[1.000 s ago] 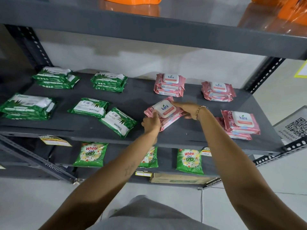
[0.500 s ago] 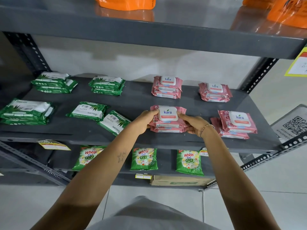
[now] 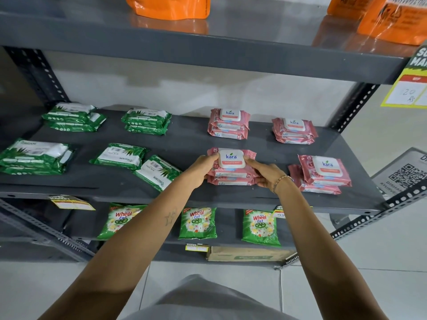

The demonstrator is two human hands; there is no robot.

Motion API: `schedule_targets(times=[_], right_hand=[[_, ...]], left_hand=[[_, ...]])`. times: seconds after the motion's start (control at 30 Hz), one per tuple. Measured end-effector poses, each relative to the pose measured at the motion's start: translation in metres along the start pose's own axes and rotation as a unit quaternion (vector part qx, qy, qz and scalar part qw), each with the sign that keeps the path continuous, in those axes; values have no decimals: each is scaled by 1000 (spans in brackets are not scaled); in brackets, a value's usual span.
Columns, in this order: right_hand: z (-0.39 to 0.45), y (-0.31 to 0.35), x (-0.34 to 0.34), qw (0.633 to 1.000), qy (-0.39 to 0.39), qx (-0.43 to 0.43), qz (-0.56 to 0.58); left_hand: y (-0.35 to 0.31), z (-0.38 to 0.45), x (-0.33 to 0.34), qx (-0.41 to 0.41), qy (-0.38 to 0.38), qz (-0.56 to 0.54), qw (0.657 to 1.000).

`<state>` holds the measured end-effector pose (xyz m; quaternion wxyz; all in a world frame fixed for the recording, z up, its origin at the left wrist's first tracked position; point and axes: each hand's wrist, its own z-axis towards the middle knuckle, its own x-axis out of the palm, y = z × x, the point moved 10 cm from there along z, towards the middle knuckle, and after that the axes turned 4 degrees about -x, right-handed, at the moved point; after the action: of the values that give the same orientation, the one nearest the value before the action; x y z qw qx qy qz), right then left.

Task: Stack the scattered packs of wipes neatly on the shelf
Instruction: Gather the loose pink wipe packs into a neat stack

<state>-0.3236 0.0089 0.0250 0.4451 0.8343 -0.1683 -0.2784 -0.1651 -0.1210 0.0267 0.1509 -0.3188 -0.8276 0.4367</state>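
Note:
A pile of three pink Kara wipes packs (image 3: 231, 167) sits squared up near the front of the grey middle shelf (image 3: 184, 144). My left hand (image 3: 201, 169) grips its left side and my right hand (image 3: 265, 173) grips its right side. Other pink piles lie at back centre (image 3: 228, 123), back right (image 3: 294, 131) and front right (image 3: 323, 173), the last one skewed. Green Origami packs are piled at back left (image 3: 74, 116), back middle (image 3: 146, 121) and far left (image 3: 34, 157). Two single green packs (image 3: 119, 156) (image 3: 157, 172) lie loose and angled beside my left forearm.
Orange bags (image 3: 171, 6) sit on the upper shelf. Green Wheel detergent pouches (image 3: 197, 222) and a flat cardboard box (image 3: 249, 254) lie on the lower shelf. Perforated uprights (image 3: 351, 107) frame the unit. A yellow price sign (image 3: 409, 88) hangs at right.
The tilted top pink pack has been turned straight and set flush on its pile. Both hands shifted from its top to the pile's two sides.

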Motion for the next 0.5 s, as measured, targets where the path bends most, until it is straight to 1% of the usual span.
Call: schedule_targets(times=[0.13,0.2,0.27,0.33,0.4,0.43,0.5], right_hand=[[-4,3,1,1000,0,2,-3],[-7,5,2,1000,3,6,-15],[-11,13,0,999,-20,-9,-45],[-17,32,-10,987,-98,-61,-112],[-33,62,-15,961,-188,-140,-147],[-43,79,-11,948,-215,-189,-141],[-63,108,12,924,-224,-272,-148]], left_hand=[[2,0,-1,-2,-6,0,1000],[-1,-5,-7,18,-41,64,997],[-15,-16,-20,80,-115,155,978],[-34,-35,-33,181,-168,203,948],[-49,-61,-48,285,-200,209,914],[-52,-74,-59,326,-217,210,896],[-52,-95,-88,381,-256,229,858]])
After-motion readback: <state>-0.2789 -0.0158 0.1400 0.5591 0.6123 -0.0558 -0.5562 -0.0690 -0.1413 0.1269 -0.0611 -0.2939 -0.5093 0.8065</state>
